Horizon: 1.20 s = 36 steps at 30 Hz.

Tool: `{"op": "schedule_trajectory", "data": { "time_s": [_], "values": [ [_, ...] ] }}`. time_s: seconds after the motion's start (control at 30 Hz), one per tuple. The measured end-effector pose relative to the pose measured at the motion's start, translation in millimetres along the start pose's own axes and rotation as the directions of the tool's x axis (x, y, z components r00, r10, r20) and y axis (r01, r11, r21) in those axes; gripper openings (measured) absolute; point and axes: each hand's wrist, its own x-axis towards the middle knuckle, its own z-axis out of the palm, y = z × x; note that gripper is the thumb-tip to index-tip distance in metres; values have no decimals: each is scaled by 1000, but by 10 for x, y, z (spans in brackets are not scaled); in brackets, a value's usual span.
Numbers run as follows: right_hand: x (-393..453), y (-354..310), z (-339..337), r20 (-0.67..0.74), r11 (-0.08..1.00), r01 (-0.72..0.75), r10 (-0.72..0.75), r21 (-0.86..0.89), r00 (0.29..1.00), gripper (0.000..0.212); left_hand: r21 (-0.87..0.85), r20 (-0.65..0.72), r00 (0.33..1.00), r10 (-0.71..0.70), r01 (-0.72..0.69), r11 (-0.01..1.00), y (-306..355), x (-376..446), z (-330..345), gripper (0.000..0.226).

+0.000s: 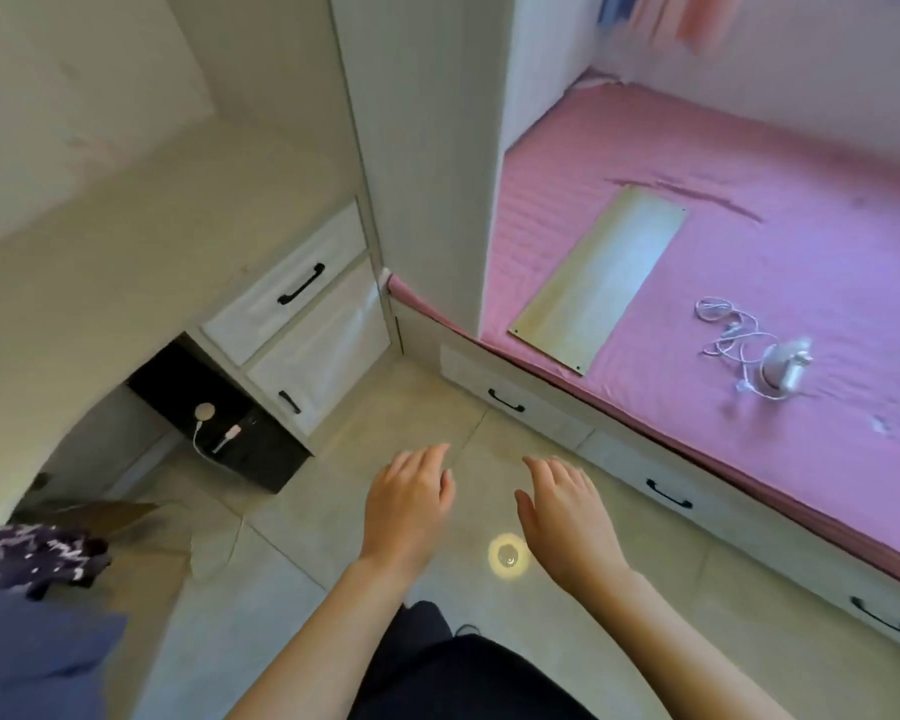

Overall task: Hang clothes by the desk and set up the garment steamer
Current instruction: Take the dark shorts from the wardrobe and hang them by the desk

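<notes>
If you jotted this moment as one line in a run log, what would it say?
left hand: open, empty, over floor | right hand: open, empty | garment steamer: on pink bed, cord loose, untouched | dark clothes: lower left

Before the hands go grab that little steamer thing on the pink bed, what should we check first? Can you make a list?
1. Left hand empty: ok, open, holding nothing.
2. Right hand empty: ok, open too.
3. Steamer easy to get at: ok, it lies alone on the pink bed.
4. Cord neat: not ok, it lies in loose loops beside the steamer and could snag.
5. Wooden board out of the way: ok, it lies apart from the steamer.
6. Water in the steamer: cannot tell, too blurry.
</notes>
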Motion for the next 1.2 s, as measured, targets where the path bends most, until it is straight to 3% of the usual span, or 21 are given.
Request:
{"op": "schedule_trajectory", "data": {
  "time_s": [0.2,0.4,0.83,1.2],
  "values": [
    [76,532,-191,-52,987,-158,160,42,986,48,-1,84,986,142,-142,990,419,497,181,34],
    [459,961,-436,-73,974,-222,225,42,972,48,5,96,969,227,-228,974,715,1164,339,33],
    [2161,1717,-1151,-109,985,-166,160,-52,981,47,94,135,945,299,-313,945,1140,3020,595,51],
    [3331,2180,-1529,-106,997,-10,3,-72,994,46,123,104,980,170,-182,976,1377,3984,724,50]
  ]
}}
